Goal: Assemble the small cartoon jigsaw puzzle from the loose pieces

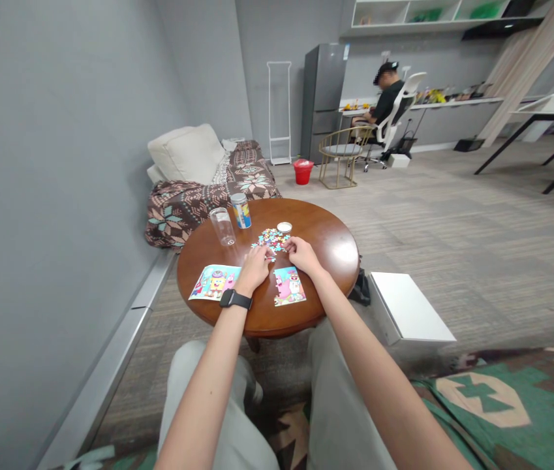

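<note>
A loose heap of small colourful jigsaw puzzle pieces (271,237) lies on the round brown table (316,225). My left hand (255,267), with a black watch on the wrist, reaches to the heap's near left edge, its fingers stretched out low over the pieces. At the right edge, my right hand (303,253) has its fingertips bent together; what lies between them is too small to make out. Between my forearms is a joined section of puzzle (290,286) showing pink and white cartoon figures. Left of my left hand lies a cartoon picture sheet (213,282), partly covered by that hand.
Behind the heap are a clear glass (222,226), a printed can (241,211) and a round lid (284,227). A white box (411,305) stands right of the table. Beyond are a draped sofa (198,189), a red bucket (303,172) and a seated person (388,101).
</note>
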Demonstrator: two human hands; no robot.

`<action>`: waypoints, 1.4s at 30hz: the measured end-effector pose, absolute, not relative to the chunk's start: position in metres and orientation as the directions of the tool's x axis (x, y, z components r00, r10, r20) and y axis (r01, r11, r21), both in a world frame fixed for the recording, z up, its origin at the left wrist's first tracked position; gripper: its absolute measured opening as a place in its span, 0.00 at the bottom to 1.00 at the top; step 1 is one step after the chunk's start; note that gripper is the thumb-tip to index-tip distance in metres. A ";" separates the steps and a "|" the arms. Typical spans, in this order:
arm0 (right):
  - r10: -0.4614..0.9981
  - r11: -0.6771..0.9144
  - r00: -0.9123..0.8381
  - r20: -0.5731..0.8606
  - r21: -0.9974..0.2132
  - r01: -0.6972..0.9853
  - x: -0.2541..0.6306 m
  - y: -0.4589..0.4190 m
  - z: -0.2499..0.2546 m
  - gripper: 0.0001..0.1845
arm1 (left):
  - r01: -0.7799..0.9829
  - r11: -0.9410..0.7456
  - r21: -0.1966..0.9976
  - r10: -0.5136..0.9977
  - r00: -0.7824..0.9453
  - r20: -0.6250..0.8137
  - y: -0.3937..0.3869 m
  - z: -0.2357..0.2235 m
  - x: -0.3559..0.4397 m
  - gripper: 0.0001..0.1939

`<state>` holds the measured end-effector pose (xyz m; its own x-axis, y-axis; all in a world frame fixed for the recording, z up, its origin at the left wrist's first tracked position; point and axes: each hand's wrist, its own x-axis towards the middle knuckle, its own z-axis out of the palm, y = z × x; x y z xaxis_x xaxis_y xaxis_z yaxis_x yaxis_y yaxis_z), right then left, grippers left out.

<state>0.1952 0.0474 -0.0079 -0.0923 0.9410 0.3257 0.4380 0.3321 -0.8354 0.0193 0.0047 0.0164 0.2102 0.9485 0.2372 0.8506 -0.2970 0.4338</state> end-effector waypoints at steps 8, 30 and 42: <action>0.938 0.341 -0.106 0.330 -0.820 0.459 0.194 0.045 -0.006 0.16 | 0.850 -0.309 0.427 0.946 0.228 0.230 0.004 0.017 0.020 0.11; 0.931 0.363 -0.147 0.335 -0.788 0.498 0.194 0.045 -0.007 0.17 | 0.844 -0.346 0.410 0.928 0.243 0.284 0.003 0.016 0.018 0.09; 0.931 0.359 -0.134 0.339 -0.786 0.504 0.194 0.046 -0.008 0.17 | 0.864 -0.342 0.369 0.930 0.256 0.262 0.007 0.015 0.018 0.12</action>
